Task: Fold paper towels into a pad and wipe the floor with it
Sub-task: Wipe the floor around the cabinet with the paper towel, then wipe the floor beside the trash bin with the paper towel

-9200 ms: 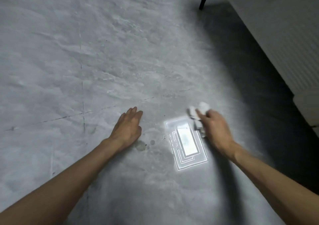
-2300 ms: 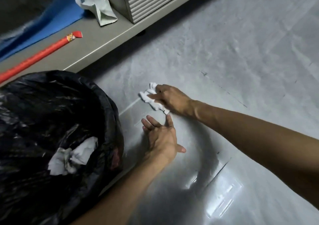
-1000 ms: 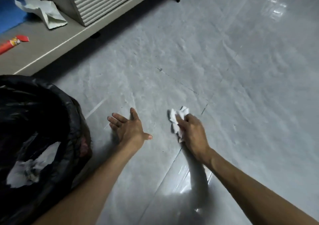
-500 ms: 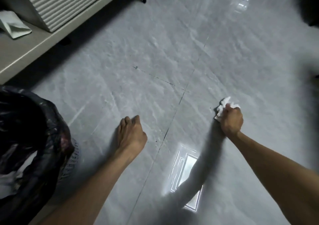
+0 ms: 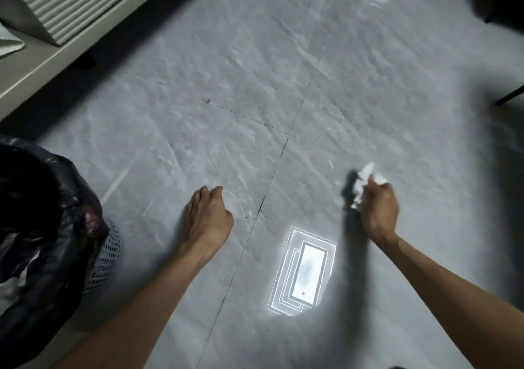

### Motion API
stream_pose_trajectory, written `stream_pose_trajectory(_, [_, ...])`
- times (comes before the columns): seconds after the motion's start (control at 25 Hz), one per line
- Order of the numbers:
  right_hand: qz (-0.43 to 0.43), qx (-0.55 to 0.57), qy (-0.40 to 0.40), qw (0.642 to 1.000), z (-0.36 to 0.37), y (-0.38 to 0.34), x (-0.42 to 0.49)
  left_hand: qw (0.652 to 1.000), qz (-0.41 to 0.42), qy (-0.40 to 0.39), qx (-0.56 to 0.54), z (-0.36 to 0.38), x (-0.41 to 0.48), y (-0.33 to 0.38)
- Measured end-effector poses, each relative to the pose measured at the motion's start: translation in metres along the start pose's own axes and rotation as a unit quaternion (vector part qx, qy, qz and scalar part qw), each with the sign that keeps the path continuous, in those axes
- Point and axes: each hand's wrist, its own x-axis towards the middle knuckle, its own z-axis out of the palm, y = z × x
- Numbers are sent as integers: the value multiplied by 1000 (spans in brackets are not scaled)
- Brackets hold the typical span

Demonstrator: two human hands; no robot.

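Note:
My right hand (image 5: 378, 212) grips a crumpled white paper towel pad (image 5: 361, 183) and presses it against the grey tiled floor (image 5: 255, 85), right of a dark grout line. The pad sticks out above my knuckles. My left hand (image 5: 208, 218) rests on the floor to the left of that grout line, fingers curled under, holding nothing.
A waste basket lined with a black bag (image 5: 42, 241) stands at the left and holds white paper. A low grey shelf (image 5: 51, 57) with a ribbed unit runs along the upper left. Dark furniture legs (image 5: 510, 96) show at the right edge. A ceiling light reflects off the floor (image 5: 304, 269).
My right hand has carried the pad from beside the basket out to the right across the floor. My left hand has curled its fingers and stayed planted.

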Motion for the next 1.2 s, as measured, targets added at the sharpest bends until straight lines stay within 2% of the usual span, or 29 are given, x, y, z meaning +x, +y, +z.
stream_pose_trajectory(0.04, [57,-21,7,998,-6,16,1,1000,0,2,-5,0,-2,0])
stream_pose_trajectory(0.08, [79,-34,15,996,-3,21,3,1000,-3,5,-13,-1,-2,0])
stream_pose_trajectory(0.2, [72,8,9,997,20,-23,1,998,-23,17,-60,-6,-3,-4])
stream_pose_trajectory(0.28, [-50,37,-48,997,40,-68,-7,995,-40,25,-89,-9,-4,-10])
stream_pose_trajectory(0.36, [-186,37,-120,974,62,-107,-36,991,-65,29,-110,-13,-7,-16])
stream_pose_trajectory(0.4, [-227,55,-157,960,70,-122,-58,990,-77,30,-117,-15,-9,-18])
stream_pose_trajectory(0.48, [-265,98,-195,939,76,-142,-96,987,-92,29,-127,-18,-12,-20])
stream_pose_trajectory(0.56, [-294,121,-201,926,80,-147,-110,986,-95,26,-131,-21,-17,-22])
stream_pose_trajectory(0.68, [-388,8,-245,889,79,-143,-96,985,-101,23,-134,-24,-21,-27])
stream_pose_trajectory(0.76, [-373,13,-304,876,69,-145,-83,984,-107,18,-143,-25,-22,-29])
stream_pose_trajectory(0.88, [-384,42,-245,889,65,-147,-73,982,-103,15,-155,-26,-23,-31])
stream_pose_trajectory(1.04, [-373,114,-307,868,67,-146,-77,982,-101,19,-157,-25,-20,-33])
stream_pose_trajectory(1.2, [-394,134,-267,869,64,-143,-92,982,-102,18,-156,-25,-18,-28])
